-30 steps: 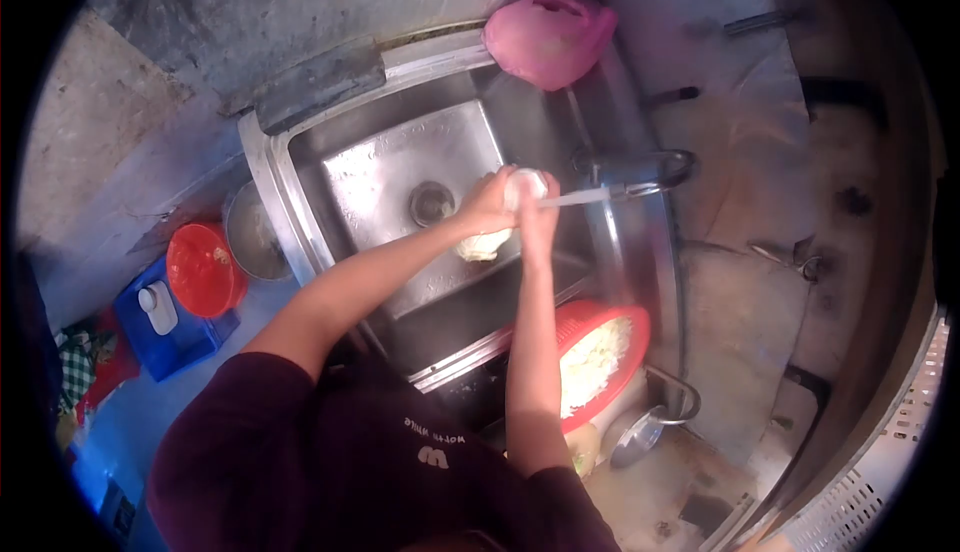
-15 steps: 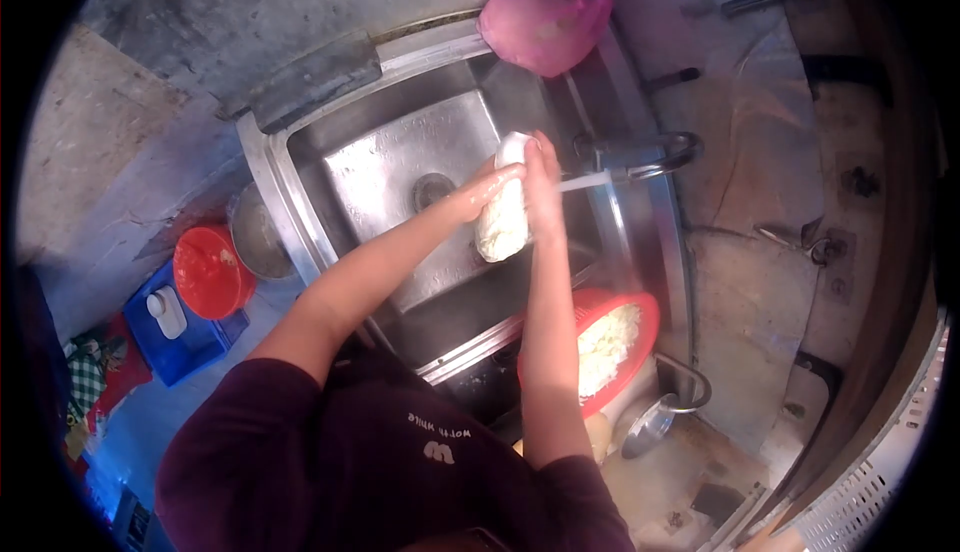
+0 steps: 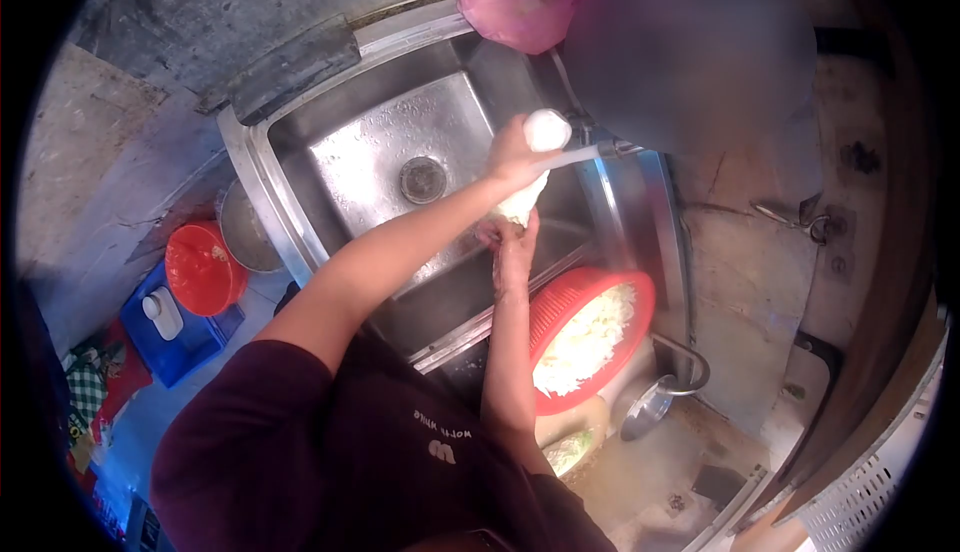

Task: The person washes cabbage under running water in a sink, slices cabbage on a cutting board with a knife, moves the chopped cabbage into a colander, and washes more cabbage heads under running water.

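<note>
A pale, long napa cabbage [image 3: 547,130] is held slantwise over the steel sink [image 3: 355,147], close to the tap [image 3: 610,150] and its stream of water. My left hand [image 3: 514,157] is wrapped round it below the rounded white end. At the lower, leafy end, my right hand [image 3: 512,235] cups the cabbage from beneath; its fingertips are partly hidden. Right of my right forearm stands a red colander [image 3: 645,297] full of chopped pale cabbage [image 3: 585,342].
A pink plastic bag [image 3: 520,2] sits at the sink's back corner. To the left are a red bucket [image 3: 205,267], a metal bowl [image 3: 245,227] and a blue tray [image 3: 180,342]. A metal pot [image 3: 648,412] and a bowl with greens [image 3: 575,442] stand front right.
My right hand has slid down from the upper end of the cabbage to its lower end. The cabbage has tilted, its white end now up and right, nearer the tap.
</note>
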Motion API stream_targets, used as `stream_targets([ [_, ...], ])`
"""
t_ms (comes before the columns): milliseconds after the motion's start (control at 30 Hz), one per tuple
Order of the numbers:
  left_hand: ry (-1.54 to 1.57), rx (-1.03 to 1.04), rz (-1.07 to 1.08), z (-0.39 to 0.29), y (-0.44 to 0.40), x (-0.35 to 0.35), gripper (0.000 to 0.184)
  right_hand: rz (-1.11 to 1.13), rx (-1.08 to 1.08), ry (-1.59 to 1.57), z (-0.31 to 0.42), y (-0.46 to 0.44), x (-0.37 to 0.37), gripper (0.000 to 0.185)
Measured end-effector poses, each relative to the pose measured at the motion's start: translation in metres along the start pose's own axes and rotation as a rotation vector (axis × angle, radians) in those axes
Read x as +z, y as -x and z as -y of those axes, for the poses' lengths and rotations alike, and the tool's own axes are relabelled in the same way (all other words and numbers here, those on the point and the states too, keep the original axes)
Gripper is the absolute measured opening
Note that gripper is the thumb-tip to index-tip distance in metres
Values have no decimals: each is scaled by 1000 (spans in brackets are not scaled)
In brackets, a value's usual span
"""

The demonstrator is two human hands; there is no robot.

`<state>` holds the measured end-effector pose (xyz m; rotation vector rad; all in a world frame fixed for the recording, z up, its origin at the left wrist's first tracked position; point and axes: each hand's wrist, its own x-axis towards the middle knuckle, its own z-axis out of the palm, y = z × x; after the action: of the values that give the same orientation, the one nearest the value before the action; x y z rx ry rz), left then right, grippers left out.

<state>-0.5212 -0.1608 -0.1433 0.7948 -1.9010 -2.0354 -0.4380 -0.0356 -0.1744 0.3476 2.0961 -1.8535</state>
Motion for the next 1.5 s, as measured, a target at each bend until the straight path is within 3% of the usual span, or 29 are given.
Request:
stream_targets([
  [33,-96,59,-1,-3,1,-3,75,-2,91,-120,2,-2,-2,51],
  [100,-250,125,17,-9,4,-10,78,-191,-235,40,-23,-35,-19,34],
  [167,-367,132,61,-10,8,-19,80,-283,-203,62,14,-60,-26,19],
  [233,-429,147,212,-3,10,-27,82,-279,-79,-23,82,-65,-11,25],
  [267,-458,155,287,-1,11,-30,83,-345,-244,46,69,-101,-17,34],
  [333,-450,149,411,1,14,-33,83,-269,-369,457,45,-170,-32,39],
  [467,-477,233,615,0,16,-38,74,-163,-572,927,69,-180,-35,43],
  [567,-485,227,683,4,23,-46,72,-140,-521,868,66,-192,-41,35],
  [600,-483,235,706,5,25,-50,72,-178,-599,744,63,-188,-37,35],
  [700,-381,230,748,6,38,-72,74,-132,-340,621,77,-180,-37,36],
  [733,-305,233,641,21,47,-78,76,-18,-259,422,73,-186,-48,35],
  [800,-242,75,671,31,59,-90,77,201,-108,17,72,-199,-71,35],
  [867,-245,-26,701,37,63,-99,78,171,-54,90,84,-193,-67,40],
  [933,-289,34,704,44,68,-105,78,150,-40,101,84,-185,-66,49],
  [1000,-361,87,686,47,71,-112,79,-171,-142,678,50,-197,-56,54],
  [1033,-406,109,667,48,73,-115,78,-17,-165,322,95,-124,-26,59],
  [1067,-452,134,653,47,75,-116,78,-36,-319,642,98,-92,-22,60],
  [1100,-429,144,655,43,77,-118,79,155,-208,476,110,-52,-13,54],
  [1133,-409,154,661,36,80,-121,80,312,-184,442,101,-23,-11,59],
  [1233,-450,229,729,-1,99,-125,81,412,-202,709,100,73,2,76],
  [1300,-488,251,816,-22,117,-121,83,367,-236,575,79,105,-9,84],
  [1333,-598,356,795,-30,133,-120,86,323,-212,560,79,121,-16,86],
  [1500,-809,467,992,-71,211,-88,95,147,-239,364,71,195,-75,71],
])
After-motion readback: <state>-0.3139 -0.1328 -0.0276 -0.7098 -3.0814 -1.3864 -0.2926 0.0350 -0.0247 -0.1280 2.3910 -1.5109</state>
